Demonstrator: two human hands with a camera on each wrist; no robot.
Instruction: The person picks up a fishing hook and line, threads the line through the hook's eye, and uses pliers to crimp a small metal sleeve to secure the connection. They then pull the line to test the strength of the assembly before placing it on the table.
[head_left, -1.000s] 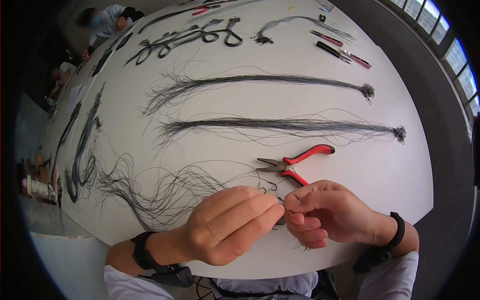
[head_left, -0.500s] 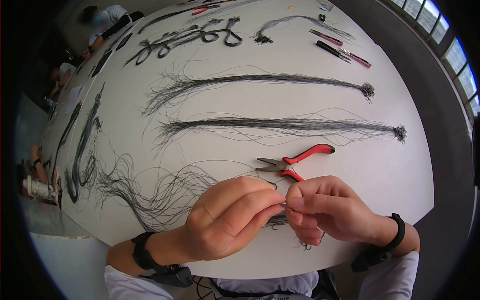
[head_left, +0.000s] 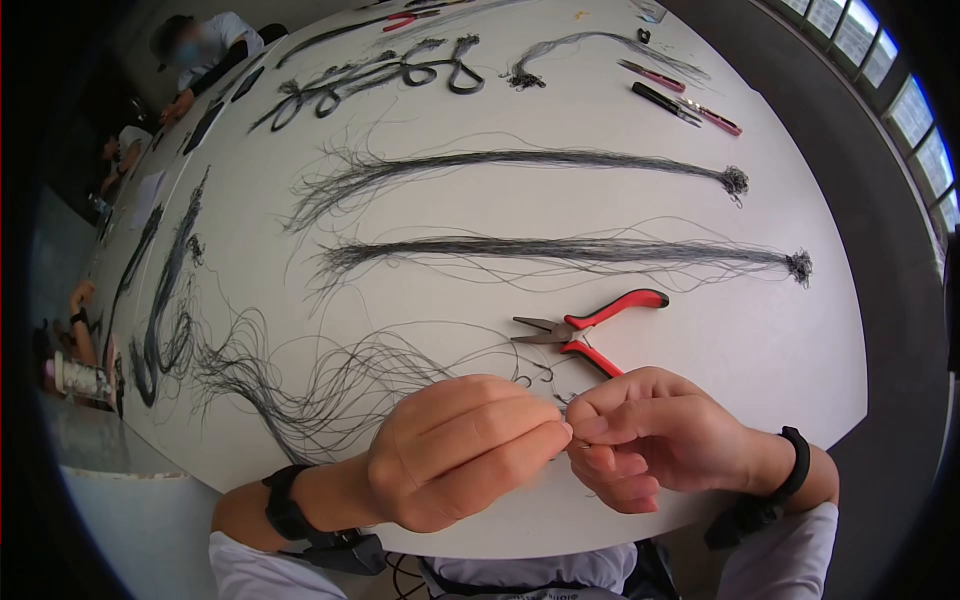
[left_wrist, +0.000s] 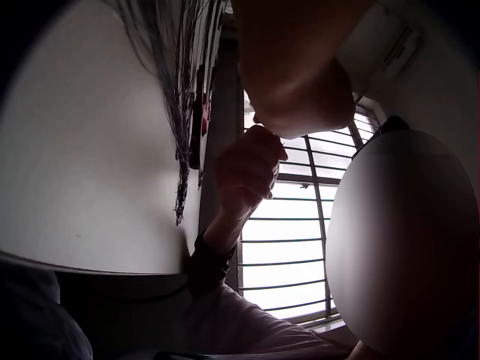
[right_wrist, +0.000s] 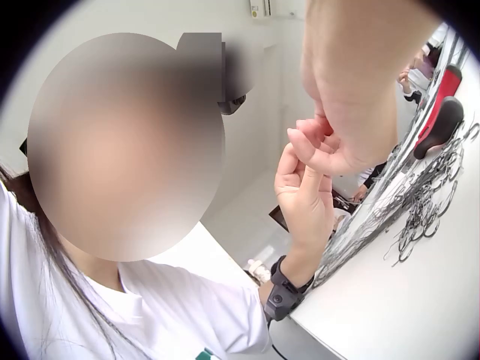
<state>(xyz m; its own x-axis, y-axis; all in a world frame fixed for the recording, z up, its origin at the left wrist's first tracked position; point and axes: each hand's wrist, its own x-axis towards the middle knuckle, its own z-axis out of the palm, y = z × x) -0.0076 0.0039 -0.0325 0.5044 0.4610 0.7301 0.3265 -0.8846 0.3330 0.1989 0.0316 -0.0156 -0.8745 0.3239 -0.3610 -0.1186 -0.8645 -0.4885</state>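
My left hand [head_left: 470, 450] and right hand [head_left: 655, 435] meet fingertip to fingertip above the near table edge. Between the right thumb and forefinger a tiny dark bit shows, apparently part of a fish hook [head_left: 584, 444]; most of it is hidden. The left fingertips pinch together right against it, likely on its line, which they cover. Beneath the hands lies a loose bundle of dark fishing lines [head_left: 255, 388], its cluster of fish hooks [right_wrist: 426, 214] showing in the right wrist view. Just beyond the right hand are red-and-black pliers [head_left: 574, 334], jaws spread.
Two straight line bundles [head_left: 560, 247] with knotted hook ends lie across the table [head_left: 480, 205]. Looped bundles [head_left: 420, 72], cutters [head_left: 665, 103] and another bundle [head_left: 158, 320] lie farther off. A spool [head_left: 82, 378] stands at left. Another person [head_left: 205, 50] sits at the far left.
Both hands rose slightly, then came back down, fingertips staying together. A hook end seen by the right fingers half a second ago is now hidden. The person at far left shifted.
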